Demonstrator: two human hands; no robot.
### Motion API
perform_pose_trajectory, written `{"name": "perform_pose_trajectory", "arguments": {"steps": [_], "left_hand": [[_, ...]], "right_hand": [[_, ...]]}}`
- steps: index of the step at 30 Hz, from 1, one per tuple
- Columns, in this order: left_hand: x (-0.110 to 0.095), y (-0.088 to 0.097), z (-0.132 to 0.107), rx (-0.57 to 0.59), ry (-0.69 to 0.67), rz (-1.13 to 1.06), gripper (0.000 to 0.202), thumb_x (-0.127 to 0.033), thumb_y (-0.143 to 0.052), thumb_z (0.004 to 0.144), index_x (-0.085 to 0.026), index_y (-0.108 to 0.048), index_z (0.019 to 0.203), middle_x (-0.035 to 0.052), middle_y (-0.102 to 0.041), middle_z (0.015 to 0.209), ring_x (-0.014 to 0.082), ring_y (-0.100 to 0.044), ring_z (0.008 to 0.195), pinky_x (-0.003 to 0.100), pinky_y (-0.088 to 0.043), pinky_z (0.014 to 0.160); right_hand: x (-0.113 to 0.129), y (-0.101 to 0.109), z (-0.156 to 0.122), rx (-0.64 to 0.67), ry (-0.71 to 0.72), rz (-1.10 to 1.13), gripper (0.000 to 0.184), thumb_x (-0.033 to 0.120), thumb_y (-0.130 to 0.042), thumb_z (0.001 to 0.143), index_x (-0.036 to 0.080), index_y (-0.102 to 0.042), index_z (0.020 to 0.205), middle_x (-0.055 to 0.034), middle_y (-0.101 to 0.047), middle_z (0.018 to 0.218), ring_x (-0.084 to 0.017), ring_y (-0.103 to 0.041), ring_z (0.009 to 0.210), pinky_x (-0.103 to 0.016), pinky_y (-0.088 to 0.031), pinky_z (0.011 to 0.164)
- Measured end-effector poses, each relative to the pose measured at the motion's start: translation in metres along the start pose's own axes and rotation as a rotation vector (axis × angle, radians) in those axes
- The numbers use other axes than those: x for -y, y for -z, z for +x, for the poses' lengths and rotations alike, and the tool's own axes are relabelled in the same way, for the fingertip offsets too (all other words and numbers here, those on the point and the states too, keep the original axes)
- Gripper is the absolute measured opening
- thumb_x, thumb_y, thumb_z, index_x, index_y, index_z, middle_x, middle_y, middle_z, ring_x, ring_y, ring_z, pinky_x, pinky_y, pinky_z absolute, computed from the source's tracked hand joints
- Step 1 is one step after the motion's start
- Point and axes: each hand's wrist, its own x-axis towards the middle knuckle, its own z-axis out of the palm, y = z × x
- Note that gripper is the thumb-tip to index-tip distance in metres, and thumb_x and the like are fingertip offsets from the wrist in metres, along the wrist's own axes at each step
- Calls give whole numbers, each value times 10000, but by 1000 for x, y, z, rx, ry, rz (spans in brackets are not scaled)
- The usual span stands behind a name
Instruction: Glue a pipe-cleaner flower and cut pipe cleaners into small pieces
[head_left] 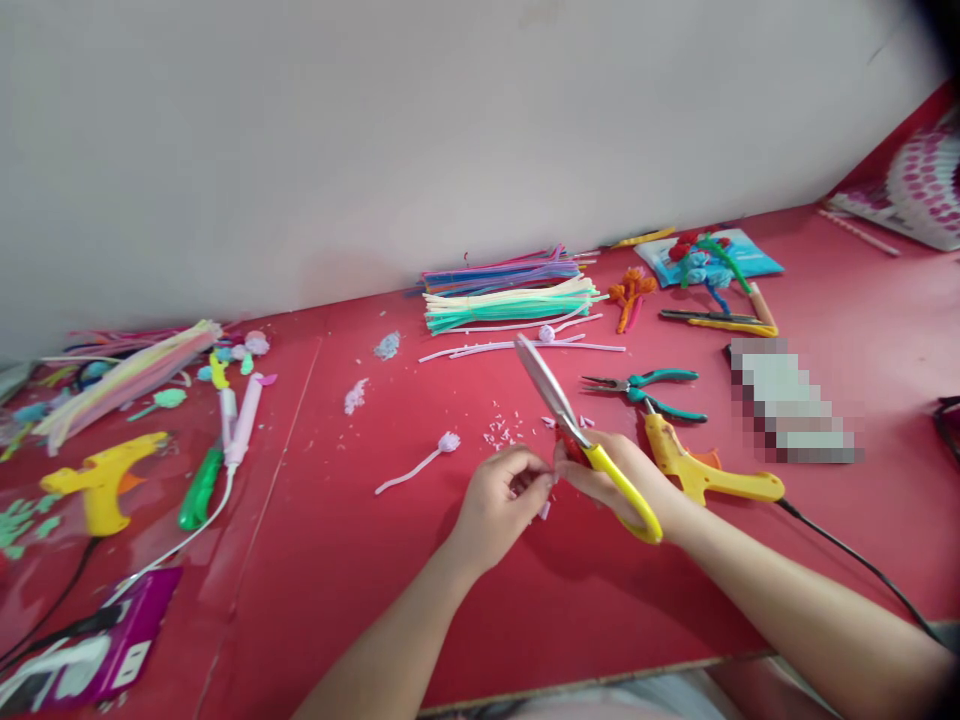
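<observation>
My right hand [626, 475] is closed around a pair of scissors [541, 375] with yellow and red handles. The blades point up and away, tilted left. Close beside it, my left hand [499, 505] is pinched, with lilac pipe cleaner pieces [515, 491] partly showing between its fingers. The fingertips of both hands nearly meet, so what lies between them is mostly hidden. Short lilac clippings [504, 430] are scattered just beyond. Left of the hands lies a lilac pipe cleaner stem with a fluffy ball [448, 442] at its end.
Teal-handled pliers [660, 380], a yellow glue gun [682, 465] and a phone-like blurred rectangle [795, 400] lie at right. Bundled pipe cleaners [517, 300] lie along the wall. A second yellow glue gun [105, 480] and a pink-and-white corded tool [240, 420] are at left.
</observation>
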Motion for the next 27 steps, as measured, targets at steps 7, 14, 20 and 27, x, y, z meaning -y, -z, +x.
{"name": "perform_pose_trajectory", "arguments": {"steps": [7, 14, 20, 27], "left_hand": [[3, 2, 3, 137, 195, -321, 258, -374, -420, 788, -137, -512, 742, 0, -505, 558, 85, -476, 472, 206, -381, 474], [7, 13, 8, -94, 79, -25, 242, -350, -409, 795, -166, -502, 668, -15, -467, 611, 83, -446, 523, 204, -354, 494], [17, 24, 14, -300, -109, 450, 167, -259, -461, 767, -179, -494, 624, 5, -475, 761, 107, -466, 643, 240, -372, 624], [24, 25, 14, -267, -122, 560, 56, -204, -468, 752, -196, -521, 737, 21, -481, 867, 121, -481, 692, 248, -383, 643]], "right_hand": [[2, -2, -1, -10, 72, 4, 154, 275, -390, 766, 185, -443, 652, 58, -430, 531, -75, -403, 495, -189, -318, 487], [-11, 17, 6, -338, -38, -300, 162, 314, -395, 750, 195, -455, 658, 42, -462, 524, -92, -425, 490, -194, -304, 481], [-35, 29, 19, -332, -182, -777, 178, 292, -375, 753, 189, -519, 745, -29, -579, 604, -141, -511, 540, -227, -278, 493], [-32, 26, 19, -284, -247, -961, 176, 327, -421, 743, 185, -516, 788, -62, -605, 637, -189, -560, 600, -243, -240, 483]]}}
